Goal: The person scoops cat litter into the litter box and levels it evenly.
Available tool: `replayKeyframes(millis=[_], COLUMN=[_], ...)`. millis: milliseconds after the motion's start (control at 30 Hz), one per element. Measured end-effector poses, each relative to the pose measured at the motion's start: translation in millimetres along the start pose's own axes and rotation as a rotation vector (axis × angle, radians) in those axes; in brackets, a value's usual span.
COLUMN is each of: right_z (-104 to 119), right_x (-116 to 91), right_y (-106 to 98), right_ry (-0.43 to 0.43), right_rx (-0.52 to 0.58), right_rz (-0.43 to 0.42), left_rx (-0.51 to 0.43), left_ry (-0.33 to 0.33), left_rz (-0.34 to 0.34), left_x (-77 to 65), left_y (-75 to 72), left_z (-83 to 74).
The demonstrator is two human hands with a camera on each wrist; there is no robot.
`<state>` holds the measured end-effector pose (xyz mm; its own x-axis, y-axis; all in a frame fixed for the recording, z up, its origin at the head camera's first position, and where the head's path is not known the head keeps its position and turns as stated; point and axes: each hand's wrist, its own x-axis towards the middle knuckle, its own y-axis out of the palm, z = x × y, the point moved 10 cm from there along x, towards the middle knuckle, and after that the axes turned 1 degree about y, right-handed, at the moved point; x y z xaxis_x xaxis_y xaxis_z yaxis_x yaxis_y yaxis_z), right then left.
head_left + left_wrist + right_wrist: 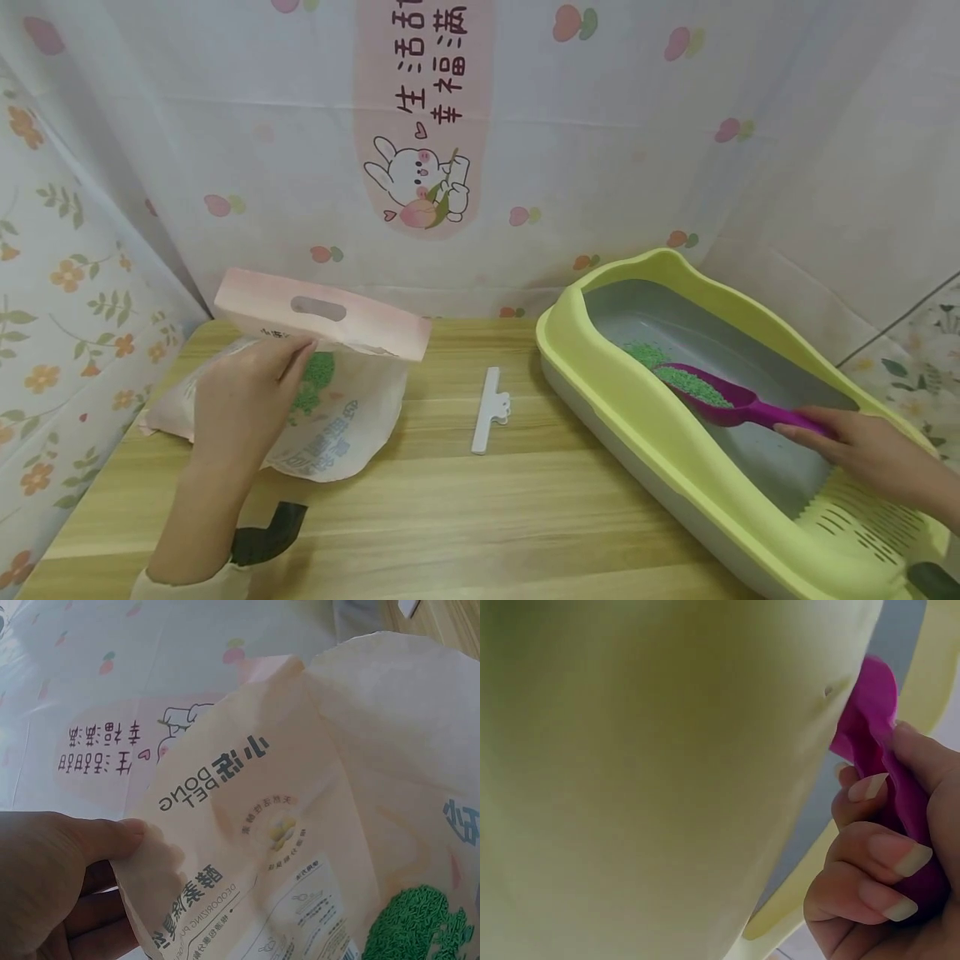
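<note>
My left hand (243, 396) pinches the opening edge of a pale pink litter bag (352, 433), holding its mouth up on the table's left side. Green pellets (412, 926) show inside the bag in the left wrist view. On the right, my right hand (873, 450) grips the handle of a purple scoop (738, 404), its fingers curled round it in the right wrist view. Green pellets (693, 385) fill the scoop, which is over the grey floor of a yellow-rimmed litter box (600, 367). A small heap of the same pellets (641, 354) lies by the scoop's tip.
Between bag and box, a white sealing clip (491, 410) lies on the wooden table (465, 517). The box has a slotted yellow grate (862, 517) at its near end. A printed curtain (615, 167) hangs behind the table.
</note>
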<state>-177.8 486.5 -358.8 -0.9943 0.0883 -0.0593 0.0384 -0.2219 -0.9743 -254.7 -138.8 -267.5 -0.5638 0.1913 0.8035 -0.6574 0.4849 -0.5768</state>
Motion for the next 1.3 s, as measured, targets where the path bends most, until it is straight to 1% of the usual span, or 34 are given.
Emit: replayKeyframes(millis=[67,233,433,667,800,1000,1067,1167,1233,1300], right_z=[1.0,3.0,3.8,10.4,16.0,26.7,32.1,41.9,46.5,48.9], right_x=[1.3,5.0,11.3,20.2,26.6,41.4,47.0,54.7,59.7,65.3], right_y=[0.5,1.6,0.9,-6.4,-10.9,-21.1,-25.3,-30.1,-33.5,-36.2], right_ry=[-0.003,-0.042,-0.081,-0.112,-0.130,-0.141,-0.164,-0.223,-0.246,-0.239], right_rx=[-0.009,-0.034,-0.072,-0.103,-0.119,-0.177,-0.192,-0.174,-0.155,-0.136], right_rz=[0.005,0.009,0.049,0.089,0.137,0.200,0.208,0.223,0.232,0.261], left_rx=[-0.001,-0.003,-0.004,-0.009,-0.013,-0.007,-0.004,-0.007,-0.011,-0.014], left_ry=[0.001,-0.006,-0.013,-0.010,-0.016,-0.023,-0.022,-0.019,-0.019,-0.023], left_rz=[0.002,0.010,0.019,0.017,0.019,0.026,0.026,0.023,0.023,0.023], left_x=[0.0,0.1,0.3,0.1,-0.2,-0.5,-0.5,-0.5,-0.4,0.0], left_y=[0.2,0.9,1.5,1.4,1.6,1.3,1.3,1.3,1.5,1.5], left_z=[-0.2,0.2,0.8,0.6,1.1,2.4,2.7,2.8,2.6,2.6])
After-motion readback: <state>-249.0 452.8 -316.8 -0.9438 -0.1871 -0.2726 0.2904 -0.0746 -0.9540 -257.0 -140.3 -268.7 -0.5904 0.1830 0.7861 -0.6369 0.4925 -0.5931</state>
